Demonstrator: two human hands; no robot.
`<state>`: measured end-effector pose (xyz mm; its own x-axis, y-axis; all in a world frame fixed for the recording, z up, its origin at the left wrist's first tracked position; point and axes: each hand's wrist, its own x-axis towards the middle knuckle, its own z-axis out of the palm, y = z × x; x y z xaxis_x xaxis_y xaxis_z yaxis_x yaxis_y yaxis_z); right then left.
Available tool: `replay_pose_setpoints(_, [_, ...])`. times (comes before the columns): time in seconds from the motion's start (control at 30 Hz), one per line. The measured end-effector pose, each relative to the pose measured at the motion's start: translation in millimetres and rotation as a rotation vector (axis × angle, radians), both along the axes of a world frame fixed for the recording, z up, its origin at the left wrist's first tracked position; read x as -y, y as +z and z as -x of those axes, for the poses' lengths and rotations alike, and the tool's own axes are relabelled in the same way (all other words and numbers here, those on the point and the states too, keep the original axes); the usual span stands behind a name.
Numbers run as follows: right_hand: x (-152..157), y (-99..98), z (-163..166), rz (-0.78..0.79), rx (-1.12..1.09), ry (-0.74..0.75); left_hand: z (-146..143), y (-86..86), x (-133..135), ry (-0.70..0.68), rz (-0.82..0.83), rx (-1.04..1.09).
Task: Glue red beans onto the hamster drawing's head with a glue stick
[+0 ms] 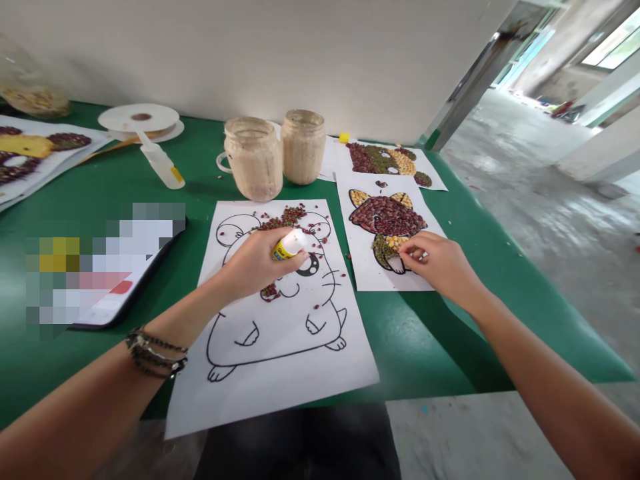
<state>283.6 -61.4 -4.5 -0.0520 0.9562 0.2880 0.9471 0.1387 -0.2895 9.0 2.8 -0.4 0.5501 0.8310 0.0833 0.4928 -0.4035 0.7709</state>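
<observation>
My left hand (255, 261) is wrapped round a glue stick (287, 245) with a yellow label, above a hamster outline drawing (295, 333). Red and green beans (290, 217) are heaped near the top of that drawing, with more scattered over it. To the right, my right hand (440, 263) has thumb and fingers pinched together over the lower part of a fox picture (387, 217) covered in red, yellow and green beans and kernels. What sits in the pinch is too small to make out.
Two cloudy glass jars (254, 160) stand behind the drawing. Another bean picture (385, 161) lies at the back right. On the left are a blurred-out phone (115, 280), a glue bottle (163, 163), a ribbon spool (140, 119) and a bag of kernels (33, 93). The table edge is near.
</observation>
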Motion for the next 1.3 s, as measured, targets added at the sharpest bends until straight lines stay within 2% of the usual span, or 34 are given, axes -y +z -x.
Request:
replay_pose_setpoints(0.27, [-1.1,0.5,-0.8,0.043,-0.071,-0.057,-0.3,0.2,0.8,0.006,0.022,-0.002])
replay_pose_setpoints(0.6, [1.1,-0.8,-7.6,0.058,-0.097,-0.051,-0.5,0.5,-0.1,0.005,0.011,-0.017])
replay_pose_setpoints(0.97, [2.9,-1.5,-5.1,0.001,-0.113,-0.06,1.0,-1.7,-1.3,0.003,-0.004,-0.008])
replay_pose_setpoints(1.13, [6.9,9.2,0.8,-0.033,-0.175,-0.106,3.1,0.2,-4.1,0.097,0.016,0.086])
replay_pose_setpoints(1.3, [1.5,25.4,33.5,0.1,-0.318,-0.019,5.3,1.1,-6.9,0.174,0.196,0.262])
